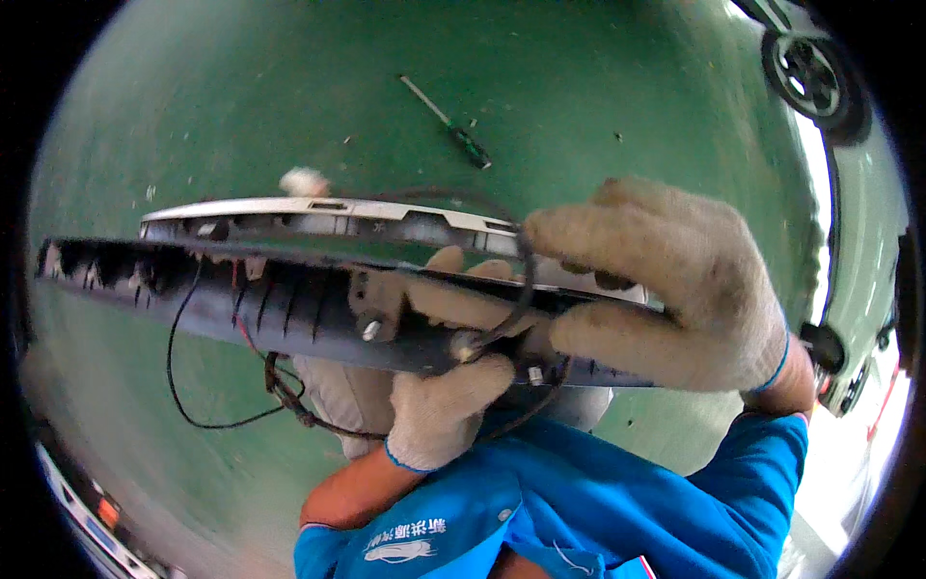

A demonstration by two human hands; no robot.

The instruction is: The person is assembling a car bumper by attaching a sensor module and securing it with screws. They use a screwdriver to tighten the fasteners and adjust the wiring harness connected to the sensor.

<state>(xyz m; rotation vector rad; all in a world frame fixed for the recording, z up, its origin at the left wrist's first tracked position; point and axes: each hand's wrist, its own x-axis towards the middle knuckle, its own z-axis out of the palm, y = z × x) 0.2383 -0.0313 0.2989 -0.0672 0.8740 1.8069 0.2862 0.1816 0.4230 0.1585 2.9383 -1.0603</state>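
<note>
A long dark trim panel (415, 359) lies across in front of me, its ribbed inner side turned up. My left hand (444, 415), in a beige knitted glove, grips its near edge; the thumb is beside a small round fitting (467, 345), and fingertips show past the far edge. My right hand (685, 289), gloved too and slightly blurred, reaches over the panel's right part with thumb and fingers wide apart. Its foremost fingertip is at a black cable (526, 265) that loops to the fitting. Beyond runs a light-coloured strip (280, 206). A metal bracket (374, 304) sits on the panel.
Thin wires (174, 372) and a taped harness (289, 398) hang below the panel. A screwdriver (463, 140) with a green-and-black handle lies on the green floor (579, 96). A blurred white object (304, 181) is behind the strip. A car wheel (810, 77) stands at far right.
</note>
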